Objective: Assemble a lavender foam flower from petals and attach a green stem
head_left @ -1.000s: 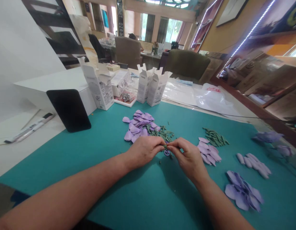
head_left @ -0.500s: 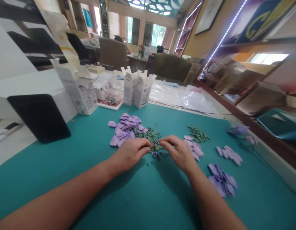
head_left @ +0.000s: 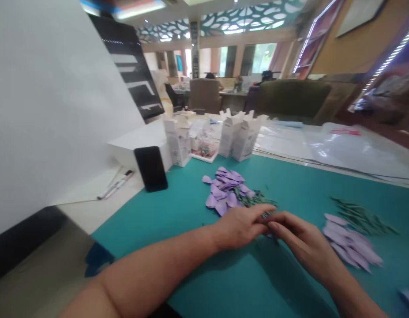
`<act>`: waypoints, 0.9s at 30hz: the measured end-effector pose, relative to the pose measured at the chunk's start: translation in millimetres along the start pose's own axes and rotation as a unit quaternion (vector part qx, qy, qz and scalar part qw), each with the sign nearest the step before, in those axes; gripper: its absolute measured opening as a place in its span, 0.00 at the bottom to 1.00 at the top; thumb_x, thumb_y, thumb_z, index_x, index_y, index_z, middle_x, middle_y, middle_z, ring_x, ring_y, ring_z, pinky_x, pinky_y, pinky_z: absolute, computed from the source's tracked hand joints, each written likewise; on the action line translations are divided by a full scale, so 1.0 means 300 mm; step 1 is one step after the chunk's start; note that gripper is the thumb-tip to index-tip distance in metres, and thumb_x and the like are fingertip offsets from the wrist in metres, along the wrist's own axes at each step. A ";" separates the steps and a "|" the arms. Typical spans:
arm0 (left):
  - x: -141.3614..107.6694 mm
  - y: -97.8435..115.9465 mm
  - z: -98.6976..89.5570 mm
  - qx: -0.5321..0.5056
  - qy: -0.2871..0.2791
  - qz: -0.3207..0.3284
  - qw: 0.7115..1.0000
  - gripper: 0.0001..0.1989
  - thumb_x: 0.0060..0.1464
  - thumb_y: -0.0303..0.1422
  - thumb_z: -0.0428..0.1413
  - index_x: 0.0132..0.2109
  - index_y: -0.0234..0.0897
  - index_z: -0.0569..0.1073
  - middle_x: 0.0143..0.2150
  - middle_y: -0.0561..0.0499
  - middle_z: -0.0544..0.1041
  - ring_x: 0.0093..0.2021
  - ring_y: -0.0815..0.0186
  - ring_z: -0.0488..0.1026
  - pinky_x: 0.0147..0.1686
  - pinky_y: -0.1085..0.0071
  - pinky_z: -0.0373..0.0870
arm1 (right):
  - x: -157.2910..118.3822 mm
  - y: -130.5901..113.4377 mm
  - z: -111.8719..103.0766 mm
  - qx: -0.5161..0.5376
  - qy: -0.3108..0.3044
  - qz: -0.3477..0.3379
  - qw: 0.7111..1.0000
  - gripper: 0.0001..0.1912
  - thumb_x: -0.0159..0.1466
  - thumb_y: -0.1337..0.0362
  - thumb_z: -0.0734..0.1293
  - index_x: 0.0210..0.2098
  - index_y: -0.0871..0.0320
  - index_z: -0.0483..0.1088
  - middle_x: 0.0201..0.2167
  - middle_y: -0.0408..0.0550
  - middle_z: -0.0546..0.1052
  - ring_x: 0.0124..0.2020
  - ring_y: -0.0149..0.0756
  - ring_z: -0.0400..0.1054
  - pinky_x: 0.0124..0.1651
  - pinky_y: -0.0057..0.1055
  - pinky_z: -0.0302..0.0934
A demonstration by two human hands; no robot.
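My left hand (head_left: 239,225) and my right hand (head_left: 302,236) meet over the green mat (head_left: 191,212), their fingertips nearly touching. Each has thumb and fingers drawn into a pinch; whatever small piece lies between them is hidden. Just beyond the fingers is a heap of small green leaf-like pieces (head_left: 253,200). Against it, past my left hand, lies a pile of purple petals (head_left: 227,182). To the right of my right hand are paler lilac petals (head_left: 351,243), with a bunch of slim green pieces (head_left: 363,215) behind them.
Two open white cartons (head_left: 245,140) stand behind the mat, beside a shallow tray (head_left: 204,152) of small parts. Another carton (head_left: 178,145) and a leaning black tablet-like slab (head_left: 151,169) are on the left, near two pens (head_left: 115,184). Clear plastic sheets (head_left: 350,143) cover the back right.
The view has swung left, so everything sits further right. My hands have come closer together, fingertips now almost meeting. The small round purple piece and red bit by my fingers are no longer distinguishable.
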State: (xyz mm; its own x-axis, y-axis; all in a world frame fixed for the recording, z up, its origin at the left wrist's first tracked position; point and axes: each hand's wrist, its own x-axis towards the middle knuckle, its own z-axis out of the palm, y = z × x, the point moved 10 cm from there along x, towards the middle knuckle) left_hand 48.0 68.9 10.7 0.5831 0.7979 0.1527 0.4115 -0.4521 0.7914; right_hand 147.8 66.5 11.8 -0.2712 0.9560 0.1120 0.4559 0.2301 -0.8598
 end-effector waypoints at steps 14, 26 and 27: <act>-0.461 -0.120 -0.785 0.219 0.639 -0.075 0.733 0.41 0.48 0.32 0.60 0.66 0.36 0.51 0.66 0.38 0.56 0.68 0.51 0.50 0.66 0.53 0.47 | 0.014 0.043 -0.063 -0.006 0.105 0.038 0.994 0.20 0.48 0.44 0.66 0.23 0.55 0.74 0.17 0.44 0.73 0.20 0.35 0.66 0.23 0.26 0.63; -0.565 -0.409 -0.817 0.145 0.652 -0.297 0.682 0.54 0.41 0.39 0.65 0.67 0.33 0.41 0.69 0.32 0.47 0.69 0.47 0.43 0.65 0.54 0.47 | 0.003 0.079 -0.052 0.029 0.114 0.002 0.993 0.19 0.55 0.45 0.65 0.27 0.55 0.74 0.18 0.43 0.71 0.21 0.34 0.64 0.22 0.26 0.59; -0.565 -0.412 -0.815 0.143 0.653 -0.304 0.679 0.54 0.42 0.39 0.64 0.68 0.33 0.41 0.69 0.32 0.47 0.69 0.46 0.44 0.65 0.52 0.49 | -0.001 0.074 -0.053 0.030 0.118 0.004 0.993 0.19 0.55 0.46 0.65 0.27 0.55 0.74 0.18 0.42 0.71 0.20 0.33 0.63 0.22 0.26 0.58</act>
State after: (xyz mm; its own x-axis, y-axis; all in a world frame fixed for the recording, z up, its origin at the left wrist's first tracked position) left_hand -272.9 87.0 31.8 -0.7962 0.4610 0.3918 0.5267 0.2094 0.8239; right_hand 171.5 74.2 0.6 -0.0583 0.9756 0.2117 0.4049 0.2169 -0.8883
